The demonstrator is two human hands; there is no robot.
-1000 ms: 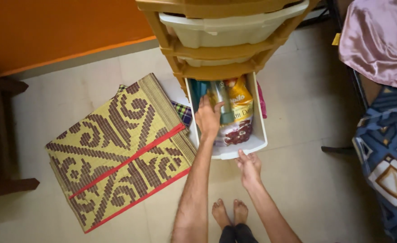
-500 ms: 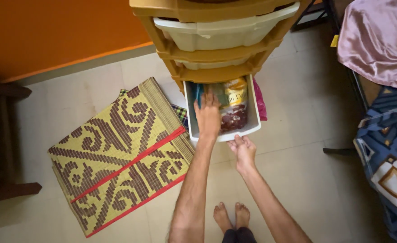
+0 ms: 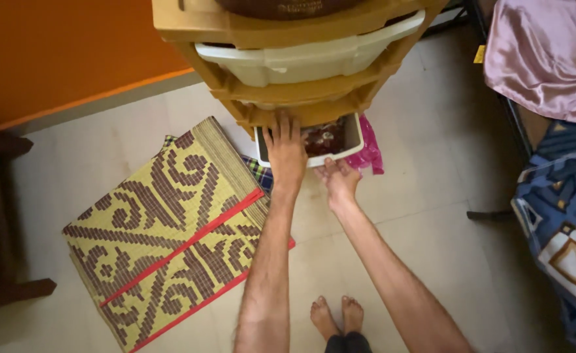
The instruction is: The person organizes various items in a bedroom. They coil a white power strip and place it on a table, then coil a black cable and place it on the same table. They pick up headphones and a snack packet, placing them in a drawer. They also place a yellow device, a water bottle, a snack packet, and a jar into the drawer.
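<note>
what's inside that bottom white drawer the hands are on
In the bottom white drawer, only a strip of a packet with dark red printing shows. The left hand and the cabinet frame cover the rest.

Tiled floor (image 3: 431,216) — mat and drawers.
A folded woven mat (image 3: 170,229) lies beside the drawer unit (image 3: 288,59) — pink bag (image 3: 369,153) behind.

The white drawer (image 3: 350,138), lowest in a tan plastic drawer unit (image 3: 288,39), stands only a little way out, its front edge low over the tiled floor. Inside, a packet (image 3: 324,138) printed with dark red fruit lies flat, mostly hidden under the frame above. The drawer's left part is covered.
</note>
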